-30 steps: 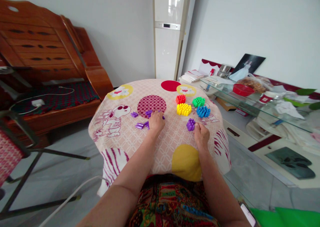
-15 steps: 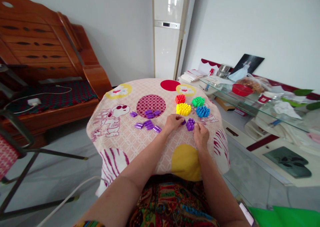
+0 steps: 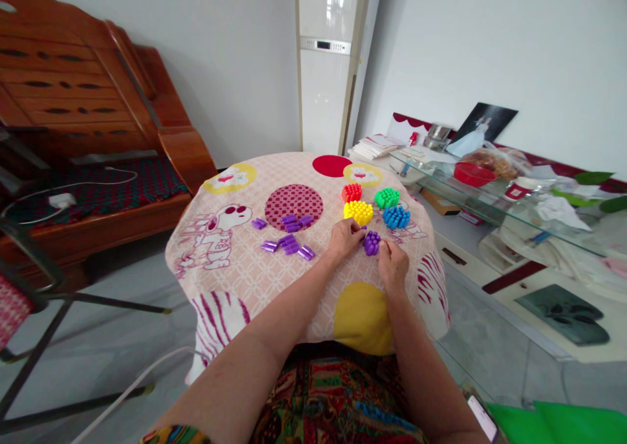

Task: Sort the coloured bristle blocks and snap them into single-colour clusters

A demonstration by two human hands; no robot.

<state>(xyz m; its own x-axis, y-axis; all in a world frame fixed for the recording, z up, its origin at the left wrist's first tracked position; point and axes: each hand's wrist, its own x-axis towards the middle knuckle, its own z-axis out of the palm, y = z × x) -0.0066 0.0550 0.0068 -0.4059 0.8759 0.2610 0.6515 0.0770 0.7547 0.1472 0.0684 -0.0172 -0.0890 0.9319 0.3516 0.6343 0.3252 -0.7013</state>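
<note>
My left hand (image 3: 345, 237) pinches a small purple peg-like piece (image 3: 363, 229) at the upper left edge of a purple cluster of pegs (image 3: 371, 243). My right hand (image 3: 393, 263) has its fingers closed on the right side of that cluster, which sits on the cloth-covered table. Just beyond are a yellow cluster (image 3: 358, 213), a red cluster (image 3: 351, 192), a green cluster (image 3: 386, 198) and a blue cluster (image 3: 396, 217). Loose purple pieces (image 3: 289, 243) lie in small groups to the left of my left hand.
The round table has a patterned tablecloth (image 3: 284, 294). On the right, a glass-topped stand (image 3: 539, 219) carries a red bowl (image 3: 474, 174), papers and bags. A wooden bench (image 3: 98, 143) stands on the left, a tall white cabinet unit (image 3: 323, 98) at the back.
My left hand has moved slightly right with the small purple piece, bringing it against the purple cluster. My right hand stays at the cluster. The view has shifted slightly.
</note>
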